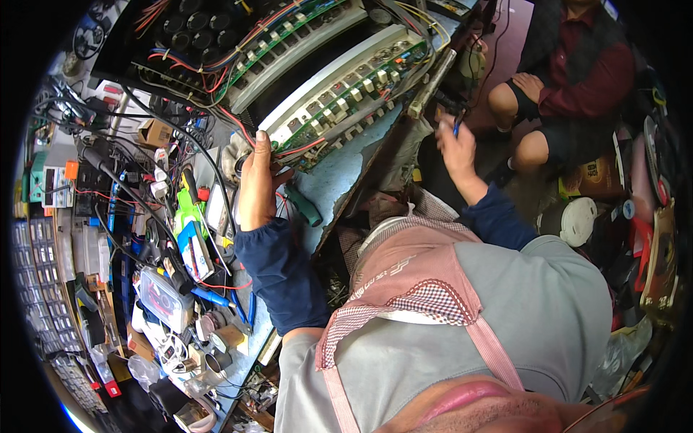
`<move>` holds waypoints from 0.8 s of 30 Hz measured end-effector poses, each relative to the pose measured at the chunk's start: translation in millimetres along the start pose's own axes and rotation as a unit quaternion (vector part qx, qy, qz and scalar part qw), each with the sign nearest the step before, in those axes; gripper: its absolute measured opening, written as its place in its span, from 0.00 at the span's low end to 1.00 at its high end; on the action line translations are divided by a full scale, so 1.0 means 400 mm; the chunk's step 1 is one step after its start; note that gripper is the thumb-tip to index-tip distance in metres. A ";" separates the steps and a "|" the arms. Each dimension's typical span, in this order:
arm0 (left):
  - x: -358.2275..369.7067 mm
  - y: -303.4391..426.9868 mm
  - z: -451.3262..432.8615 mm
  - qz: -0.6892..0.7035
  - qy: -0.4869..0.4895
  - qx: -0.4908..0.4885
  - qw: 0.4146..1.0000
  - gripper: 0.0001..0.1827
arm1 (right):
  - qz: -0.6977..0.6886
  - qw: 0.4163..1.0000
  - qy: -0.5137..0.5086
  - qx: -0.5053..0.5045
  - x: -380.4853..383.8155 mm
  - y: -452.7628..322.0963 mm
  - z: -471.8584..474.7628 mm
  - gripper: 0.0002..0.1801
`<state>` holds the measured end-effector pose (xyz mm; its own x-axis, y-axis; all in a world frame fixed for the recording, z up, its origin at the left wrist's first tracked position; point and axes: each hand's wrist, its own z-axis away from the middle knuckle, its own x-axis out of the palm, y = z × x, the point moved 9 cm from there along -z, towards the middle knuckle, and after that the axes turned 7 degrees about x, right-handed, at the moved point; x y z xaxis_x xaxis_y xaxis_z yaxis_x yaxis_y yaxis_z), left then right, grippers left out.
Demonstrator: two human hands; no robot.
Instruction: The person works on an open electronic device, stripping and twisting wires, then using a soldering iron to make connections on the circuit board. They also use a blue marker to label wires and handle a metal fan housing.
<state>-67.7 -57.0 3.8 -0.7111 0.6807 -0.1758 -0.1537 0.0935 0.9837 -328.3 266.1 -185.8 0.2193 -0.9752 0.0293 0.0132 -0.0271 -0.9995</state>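
My left hand [260, 187] grips the near end of a long aluminium heat sink [335, 76] with a green circuit board [346, 103] along its side. Its thumb lies over the corner. White resistors and a row of transistors line that board, and red and grey wires run by it. Behind it stands the open black chassis [178, 59] of an electronic unit, with large round capacitors and a second board inside. Off to the right, my right hand [457, 149] is raised away from the board, slightly blurred. A slim blue-and-dark tool [456, 128] is between its fingers.
A green-handled tool [304, 205] lies on the worn blue bench top [330, 189]. Cables, a clear plastic box [165, 297], blue-handled pliers [246, 309] and a small cardboard box [154, 133] crowd the left. Another person [584, 81] sits at right, near a white round lid [578, 221].
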 end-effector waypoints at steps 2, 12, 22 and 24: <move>0.006 -0.020 0.008 -0.006 0.018 0.004 1.000 0.43 | -0.076 0.996 -0.002 -0.046 -0.003 -0.107 -0.058 0.19; 0.052 -0.013 0.050 0.037 0.062 0.020 0.997 0.37 | -0.158 0.982 -0.095 0.041 0.091 -0.310 -0.189 0.18; 0.055 -0.020 0.017 0.164 0.043 0.095 0.981 0.21 | -0.262 0.953 -0.138 0.060 0.120 -0.336 -0.172 0.15; 0.050 -0.023 0.020 0.170 0.062 0.092 0.979 0.20 | -0.249 0.955 -0.150 0.057 0.125 -0.328 -0.191 0.15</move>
<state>-75.2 -38.6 -8.3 -0.7799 0.6023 0.1702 0.2244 0.0151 0.9744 -393.5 204.1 -53.6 0.4276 -0.7406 0.5184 0.2913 -0.4299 -0.8546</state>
